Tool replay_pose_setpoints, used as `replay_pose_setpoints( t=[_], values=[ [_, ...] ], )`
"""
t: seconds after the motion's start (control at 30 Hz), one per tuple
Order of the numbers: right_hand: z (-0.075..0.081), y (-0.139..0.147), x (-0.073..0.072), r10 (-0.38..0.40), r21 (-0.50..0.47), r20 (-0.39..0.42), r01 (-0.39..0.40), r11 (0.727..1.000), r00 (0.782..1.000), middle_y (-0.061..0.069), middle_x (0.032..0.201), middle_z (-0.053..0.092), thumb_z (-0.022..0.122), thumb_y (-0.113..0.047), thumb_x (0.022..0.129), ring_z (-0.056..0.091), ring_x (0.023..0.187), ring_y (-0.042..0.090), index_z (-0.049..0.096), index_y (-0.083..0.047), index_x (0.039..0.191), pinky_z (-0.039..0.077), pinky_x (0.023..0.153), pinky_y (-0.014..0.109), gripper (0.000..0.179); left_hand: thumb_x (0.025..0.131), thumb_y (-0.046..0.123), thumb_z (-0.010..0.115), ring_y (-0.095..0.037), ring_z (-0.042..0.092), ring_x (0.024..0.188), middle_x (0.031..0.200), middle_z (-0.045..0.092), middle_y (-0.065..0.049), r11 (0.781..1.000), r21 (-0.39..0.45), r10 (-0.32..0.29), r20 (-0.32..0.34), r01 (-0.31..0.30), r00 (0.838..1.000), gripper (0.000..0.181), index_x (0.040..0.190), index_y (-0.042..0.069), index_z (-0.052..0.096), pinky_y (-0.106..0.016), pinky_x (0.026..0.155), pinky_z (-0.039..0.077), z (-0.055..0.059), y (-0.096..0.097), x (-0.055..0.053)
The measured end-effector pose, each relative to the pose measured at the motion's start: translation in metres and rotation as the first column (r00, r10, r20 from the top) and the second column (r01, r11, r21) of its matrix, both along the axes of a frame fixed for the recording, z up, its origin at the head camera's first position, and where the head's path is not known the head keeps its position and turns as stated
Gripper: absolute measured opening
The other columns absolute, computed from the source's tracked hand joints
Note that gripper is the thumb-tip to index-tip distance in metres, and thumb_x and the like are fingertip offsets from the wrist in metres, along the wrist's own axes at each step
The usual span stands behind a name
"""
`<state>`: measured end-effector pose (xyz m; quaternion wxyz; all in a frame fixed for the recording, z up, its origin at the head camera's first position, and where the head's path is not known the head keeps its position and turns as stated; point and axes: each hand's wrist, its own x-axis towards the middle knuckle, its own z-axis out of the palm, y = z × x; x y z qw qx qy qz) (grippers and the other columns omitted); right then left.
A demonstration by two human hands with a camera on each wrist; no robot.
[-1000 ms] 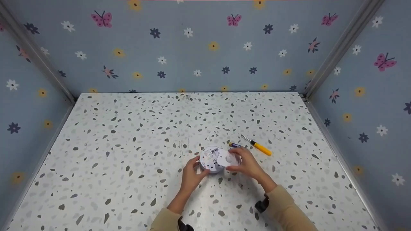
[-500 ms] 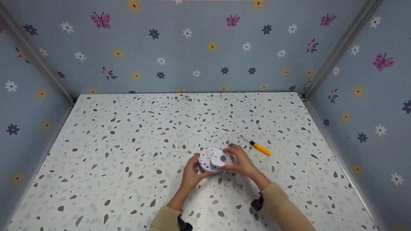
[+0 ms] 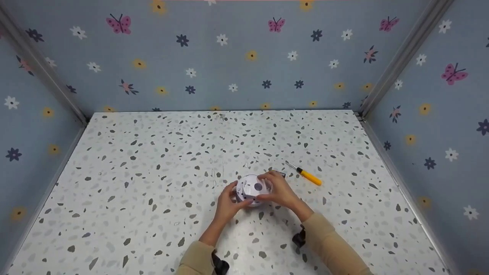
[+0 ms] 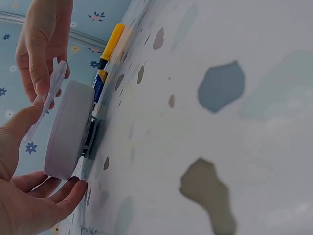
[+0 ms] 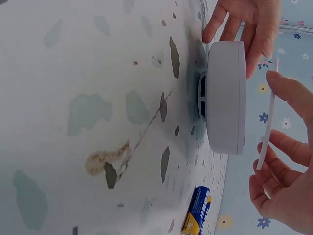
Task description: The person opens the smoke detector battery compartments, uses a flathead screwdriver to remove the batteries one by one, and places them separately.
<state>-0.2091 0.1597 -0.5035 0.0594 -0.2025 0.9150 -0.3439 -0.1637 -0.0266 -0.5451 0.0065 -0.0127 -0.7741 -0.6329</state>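
A round white smoke detector point(image 5: 226, 98) rests face down on the speckled table, its vented side underneath. My left hand point(image 3: 228, 206) grips its left side, fingers at the lower edge in the left wrist view. My right hand point(image 3: 280, 191) pinches a thin white mounting plate point(image 5: 269, 122) by its edges, thumb on one side and fingers on the other. In the head view the plate, with a round hole, overlaps the detector's back. The right wrist view shows a gap between plate and detector. In the left wrist view my left thumb is against the plate's edge point(image 4: 51, 93).
A blue and yellow battery point(image 5: 198, 210) lies beyond my right hand, partly hidden in the head view. Further right lies a yellow-handled screwdriver point(image 3: 310, 177). Flower-patterned panels point(image 3: 229, 57) enclose the speckled table point(image 3: 153, 191) at the back and sides.
My right hand has moved left with the mounting plate, bringing it further over the detector. My left hand stays at the detector, its thumb now closer to the plate.
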Motion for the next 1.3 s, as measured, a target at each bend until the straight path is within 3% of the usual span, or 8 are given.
replay_pose_setpoints(
  t=[0.37, 0.63, 0.93, 1.17, 1.3],
  values=[
    [-0.006, -0.008, -0.009, 0.089, 0.047, -0.061, -0.086, 0.995, 0.994, 0.010, 0.114, 0.048, 0.077, -0.029, 0.065, 0.043, 0.107, 0.025, 0.056, -0.010, 0.116, 0.036, 0.090, 0.043, 0.059, 0.065, 0.025, 0.078, -0.032, 0.051, 0.102, 0.123, 0.044, -0.021, 1.000, 0.020, 0.009, -0.009, -0.008, 1.000, 0.079, 0.128, -0.004, 0.040, -0.034, 0.080, 0.047, -0.004, -0.001, -0.001],
    [-0.009, -0.010, -0.012, 0.136, 0.055, -0.045, -0.133, 0.990, 0.990, 0.010, 0.113, 0.049, 0.078, -0.025, 0.065, 0.043, 0.106, 0.025, 0.056, -0.009, 0.116, 0.036, 0.090, 0.041, 0.057, 0.068, 0.019, 0.076, -0.034, 0.050, 0.103, 0.123, 0.043, -0.024, 0.999, 0.034, 0.003, 0.005, -0.003, 1.000, 0.076, 0.128, -0.007, 0.038, -0.039, 0.082, 0.045, -0.003, -0.001, -0.001],
    [-0.011, -0.010, -0.016, 0.190, 0.080, -0.021, -0.188, 0.979, 0.982, 0.009, 0.115, 0.049, 0.077, -0.024, 0.066, 0.041, 0.109, 0.025, 0.057, -0.010, 0.116, 0.034, 0.092, 0.040, 0.056, 0.071, 0.002, 0.072, -0.043, 0.049, 0.099, 0.116, 0.044, -0.032, 0.998, 0.066, 0.009, -0.018, -0.008, 1.000, 0.065, 0.123, -0.015, 0.037, -0.049, 0.082, 0.042, 0.036, 0.001, 0.014],
    [-0.010, -0.010, -0.018, 0.235, 0.101, -0.041, -0.230, 0.968, 0.971, 0.010, 0.114, 0.049, 0.077, -0.026, 0.066, 0.041, 0.107, 0.025, 0.057, -0.009, 0.116, 0.035, 0.090, 0.040, 0.057, 0.072, 0.002, 0.072, -0.043, 0.049, 0.098, 0.117, 0.043, -0.033, 0.997, 0.082, -0.009, -0.050, 0.013, 0.999, 0.064, 0.123, -0.016, 0.037, -0.050, 0.080, 0.043, 0.034, 0.000, 0.013],
    [-0.010, -0.011, -0.019, 0.238, 0.118, -0.034, -0.233, 0.965, 0.971, 0.010, 0.115, 0.048, 0.077, -0.028, 0.066, 0.041, 0.107, 0.024, 0.057, -0.009, 0.118, 0.035, 0.091, 0.040, 0.059, 0.071, 0.003, 0.072, -0.043, 0.050, 0.097, 0.115, 0.044, -0.033, 0.994, 0.104, -0.010, -0.057, 0.016, 0.998, 0.064, 0.122, -0.017, 0.038, -0.051, 0.079, 0.043, 0.023, -0.001, 0.008]
  ],
)
